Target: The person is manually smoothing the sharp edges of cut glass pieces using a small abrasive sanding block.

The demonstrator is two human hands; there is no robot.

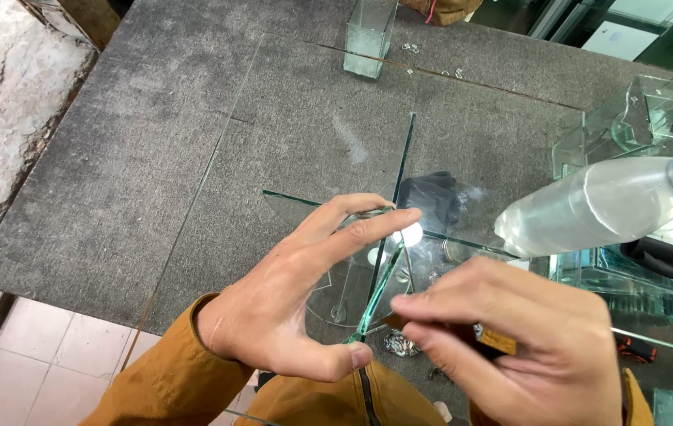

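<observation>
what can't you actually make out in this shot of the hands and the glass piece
- Tool in the right hand: the head view shows only a brown tip at the glass piece; the fingers cover the rest.
- Left hand: its thumb and fingertips pinch the glass edge-on, so the full outline is unclear.
- Plastic bottle: its blue cap is cut off by the right edge.
- Small bits on the grey table: too blurred to identify.

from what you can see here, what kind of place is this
Likely a glass-cutting workshop: a large glass sheet lies on a grey felt-covered table, and small glass tanks stand at its right edge.
</observation>
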